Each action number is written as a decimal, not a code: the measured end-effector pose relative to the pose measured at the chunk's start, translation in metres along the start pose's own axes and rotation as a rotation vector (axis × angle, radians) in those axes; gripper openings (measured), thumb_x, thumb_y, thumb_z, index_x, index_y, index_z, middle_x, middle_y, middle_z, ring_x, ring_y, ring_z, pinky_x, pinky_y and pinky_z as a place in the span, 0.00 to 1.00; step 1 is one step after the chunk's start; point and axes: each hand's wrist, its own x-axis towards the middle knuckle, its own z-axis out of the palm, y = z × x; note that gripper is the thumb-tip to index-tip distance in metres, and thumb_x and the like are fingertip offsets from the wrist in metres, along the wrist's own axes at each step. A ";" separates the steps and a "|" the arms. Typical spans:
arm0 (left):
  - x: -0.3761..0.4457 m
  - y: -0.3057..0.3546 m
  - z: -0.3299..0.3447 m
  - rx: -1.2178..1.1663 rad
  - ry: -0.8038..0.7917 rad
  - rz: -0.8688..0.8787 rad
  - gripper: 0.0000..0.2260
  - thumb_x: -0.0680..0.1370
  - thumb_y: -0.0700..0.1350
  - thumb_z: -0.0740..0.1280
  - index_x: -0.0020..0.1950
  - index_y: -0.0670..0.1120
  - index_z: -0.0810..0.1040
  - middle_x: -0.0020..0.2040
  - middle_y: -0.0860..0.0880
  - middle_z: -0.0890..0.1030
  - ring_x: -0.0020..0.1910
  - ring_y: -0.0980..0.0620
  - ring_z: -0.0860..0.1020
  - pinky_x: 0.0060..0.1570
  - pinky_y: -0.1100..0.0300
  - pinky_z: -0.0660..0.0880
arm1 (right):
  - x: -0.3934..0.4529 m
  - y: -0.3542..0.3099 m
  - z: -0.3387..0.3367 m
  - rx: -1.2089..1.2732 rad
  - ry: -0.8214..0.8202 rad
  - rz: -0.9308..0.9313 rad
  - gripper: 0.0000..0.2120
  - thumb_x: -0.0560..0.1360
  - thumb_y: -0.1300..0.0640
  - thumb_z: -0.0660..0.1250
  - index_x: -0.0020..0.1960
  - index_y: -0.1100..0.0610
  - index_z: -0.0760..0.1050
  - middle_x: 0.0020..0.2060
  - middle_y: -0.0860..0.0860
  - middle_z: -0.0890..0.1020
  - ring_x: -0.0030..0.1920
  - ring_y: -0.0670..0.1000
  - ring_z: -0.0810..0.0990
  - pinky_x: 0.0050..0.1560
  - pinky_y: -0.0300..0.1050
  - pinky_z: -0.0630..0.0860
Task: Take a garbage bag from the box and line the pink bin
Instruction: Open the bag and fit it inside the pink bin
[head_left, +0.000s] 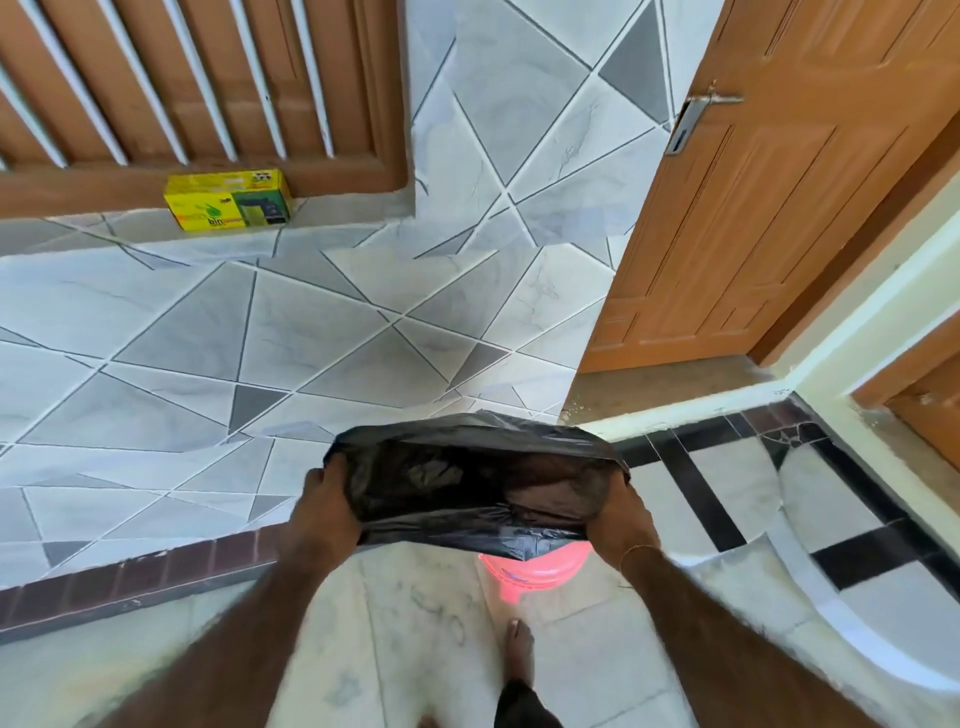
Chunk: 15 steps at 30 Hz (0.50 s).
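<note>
Both hands are clamped on the black bag (475, 488): the left hand (324, 512) grips its left edge, the right hand (621, 519) its right edge, stretching the mouth open between them. The bag hangs right over the pink bin (530, 569), hiding most of it. The yellow box (228, 199) sits well apart on a tiled ledge (337, 228); only "bin" reads on it.
</note>
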 end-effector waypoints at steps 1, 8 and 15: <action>-0.001 0.000 0.002 0.021 -0.025 0.031 0.30 0.72 0.35 0.62 0.71 0.51 0.59 0.58 0.42 0.70 0.55 0.34 0.77 0.54 0.40 0.75 | 0.000 0.003 0.000 0.018 0.002 0.017 0.27 0.71 0.63 0.60 0.70 0.56 0.60 0.59 0.64 0.78 0.56 0.68 0.78 0.58 0.57 0.75; 0.000 -0.001 0.012 0.153 -0.046 0.099 0.30 0.70 0.37 0.61 0.67 0.59 0.58 0.58 0.48 0.69 0.53 0.40 0.78 0.49 0.44 0.76 | 0.006 0.005 0.000 0.110 0.045 0.072 0.31 0.69 0.66 0.59 0.71 0.58 0.58 0.55 0.67 0.80 0.53 0.69 0.78 0.56 0.57 0.75; 0.022 0.017 0.020 -0.115 -0.014 0.034 0.28 0.69 0.32 0.59 0.69 0.46 0.64 0.56 0.40 0.71 0.55 0.34 0.75 0.53 0.46 0.73 | 0.024 -0.008 -0.009 0.140 0.126 0.102 0.27 0.67 0.65 0.60 0.66 0.57 0.63 0.52 0.66 0.81 0.52 0.68 0.79 0.54 0.56 0.75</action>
